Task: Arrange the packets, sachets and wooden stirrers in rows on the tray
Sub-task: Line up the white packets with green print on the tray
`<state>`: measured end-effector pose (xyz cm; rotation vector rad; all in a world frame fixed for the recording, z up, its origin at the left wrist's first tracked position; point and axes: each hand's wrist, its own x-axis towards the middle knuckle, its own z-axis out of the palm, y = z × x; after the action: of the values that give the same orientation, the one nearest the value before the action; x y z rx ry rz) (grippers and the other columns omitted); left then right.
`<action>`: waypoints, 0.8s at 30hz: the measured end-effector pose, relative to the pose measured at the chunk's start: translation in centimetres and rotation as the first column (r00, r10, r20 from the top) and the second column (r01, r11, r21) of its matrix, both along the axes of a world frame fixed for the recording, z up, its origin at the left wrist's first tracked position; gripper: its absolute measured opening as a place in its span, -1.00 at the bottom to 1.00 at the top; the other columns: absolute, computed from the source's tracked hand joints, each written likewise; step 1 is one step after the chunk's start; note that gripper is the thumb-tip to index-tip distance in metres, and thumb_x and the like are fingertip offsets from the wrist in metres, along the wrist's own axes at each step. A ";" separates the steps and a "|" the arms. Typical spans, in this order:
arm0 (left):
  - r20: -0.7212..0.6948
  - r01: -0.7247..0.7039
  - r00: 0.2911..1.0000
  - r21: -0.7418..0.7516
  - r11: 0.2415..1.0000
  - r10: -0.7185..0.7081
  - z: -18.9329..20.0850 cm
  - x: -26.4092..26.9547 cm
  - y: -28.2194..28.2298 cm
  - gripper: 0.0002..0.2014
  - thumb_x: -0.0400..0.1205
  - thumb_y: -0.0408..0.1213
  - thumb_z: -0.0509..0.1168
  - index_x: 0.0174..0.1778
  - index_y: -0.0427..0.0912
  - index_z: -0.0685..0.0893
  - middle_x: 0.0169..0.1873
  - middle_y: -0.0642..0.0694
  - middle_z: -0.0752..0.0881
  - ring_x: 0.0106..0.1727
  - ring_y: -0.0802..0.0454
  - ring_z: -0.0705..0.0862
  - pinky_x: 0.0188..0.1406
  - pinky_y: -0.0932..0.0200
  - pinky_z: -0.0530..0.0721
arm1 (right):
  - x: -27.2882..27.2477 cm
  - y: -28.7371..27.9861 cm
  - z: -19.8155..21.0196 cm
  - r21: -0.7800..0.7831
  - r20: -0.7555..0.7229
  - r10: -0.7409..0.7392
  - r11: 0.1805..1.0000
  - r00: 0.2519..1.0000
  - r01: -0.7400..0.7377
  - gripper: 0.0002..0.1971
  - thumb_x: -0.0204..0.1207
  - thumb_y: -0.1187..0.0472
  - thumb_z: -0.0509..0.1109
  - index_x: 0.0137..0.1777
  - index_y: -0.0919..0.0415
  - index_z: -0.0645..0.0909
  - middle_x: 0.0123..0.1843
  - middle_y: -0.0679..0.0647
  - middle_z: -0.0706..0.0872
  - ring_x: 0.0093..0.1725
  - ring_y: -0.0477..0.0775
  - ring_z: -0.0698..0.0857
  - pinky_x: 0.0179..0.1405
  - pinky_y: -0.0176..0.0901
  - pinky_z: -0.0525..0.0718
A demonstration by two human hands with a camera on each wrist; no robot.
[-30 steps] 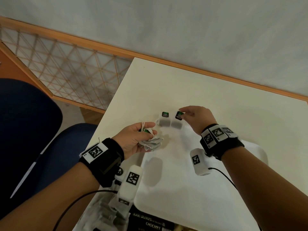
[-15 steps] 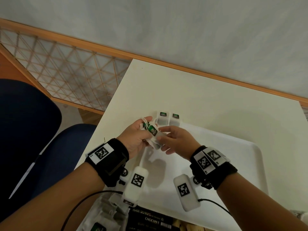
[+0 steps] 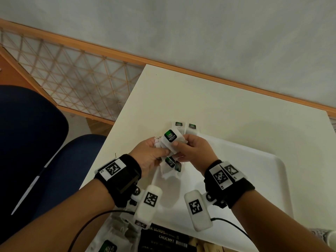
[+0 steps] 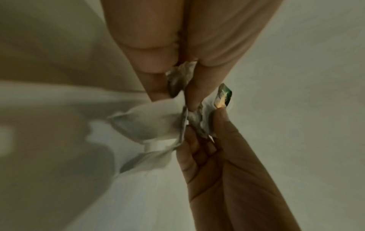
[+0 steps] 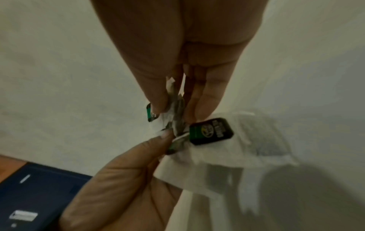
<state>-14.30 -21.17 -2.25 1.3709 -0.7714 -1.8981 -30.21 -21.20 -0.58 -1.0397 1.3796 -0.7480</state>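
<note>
A person's two hands meet above the far left corner of a white tray [image 3: 254, 171] on a cream table [image 3: 218, 106], both working one crumpled bunch of tea bags [image 3: 171, 171]. The left hand [image 3: 149, 157] grips the bunch, its thumb and fingers curled round the gathered paper, with several white bags and their green tags hanging below the fist. The right hand [image 3: 194, 151] pinches a single tea bag [image 3: 172, 142] at the top of the bunch between thumb and fingertips; its green tag reads "green tea" and faces up. In the right wrist view the pinch closes on the wrinkled paper just beside a dark green tag [image 5: 211, 131], with the white bags [image 5: 247, 150] spilling off to the right of it. The left wrist view shows the same knot of paper [image 4: 158, 125] caught between both sets of fingertips.

Two placed tea bags [image 3: 184, 127] lie side by side at the tray's far edge, tags up, just beyond the hands. At the near edge of the head view lie dark packets [image 3: 169, 240] printed "CHOCMET", with more loose tea bags [image 3: 116, 239] to their left. A dark blue chair [image 3: 36, 142] stands to the left of the table.
</note>
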 end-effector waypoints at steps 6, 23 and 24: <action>0.057 0.037 0.998 -0.021 0.999 -0.036 0.8 0.2 -0.1 -0.53 0.23 -0.39 0.58 0.05 -0.37 0.69 -0.01 -0.48 0.70 -0.04 -0.26 0.66 0.13 -0.38 0.58 | -0.3 -0.5 0.5 -0.214 -0.293 0.021 0.973 0.956 -0.087 -0.80 0.41 0.01 0.54 0.02 -0.17 0.67 -0.10 -0.11 0.71 -0.21 -0.08 0.67 -0.17 -0.24 0.66; 0.257 0.125 0.961 -0.078 0.989 -0.101 0.2 2.9 -0.8 -0.72 0.42 -0.63 0.40 -0.05 -0.23 0.74 -0.03 -0.33 0.76 -0.02 -0.19 0.71 0.21 -0.24 0.66 | -2.4 -3.2 3.0 -0.238 -0.547 0.121 0.926 0.828 -0.293 -0.81 0.49 0.26 0.45 0.04 0.01 0.78 -0.28 -0.15 0.77 -0.25 -0.34 0.66 -0.21 -0.64 0.48; 0.260 0.119 0.961 -0.078 0.990 -0.095 0.3 3.1 -0.7 -0.71 0.37 -0.59 0.43 -0.04 -0.23 0.74 0.00 -0.36 0.75 -0.01 -0.20 0.70 0.21 -0.27 0.65 | -2.5 -3.3 2.9 -0.226 -0.579 0.137 0.920 0.803 -0.320 -0.77 0.51 0.25 0.43 0.10 0.00 0.77 -0.23 -0.12 0.79 -0.19 -0.31 0.66 -0.15 -0.61 0.50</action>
<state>-11.21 -21.91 -1.95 1.5622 -1.0665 -1.7600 -32.72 -24.51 2.29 -1.7529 1.6050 -0.5023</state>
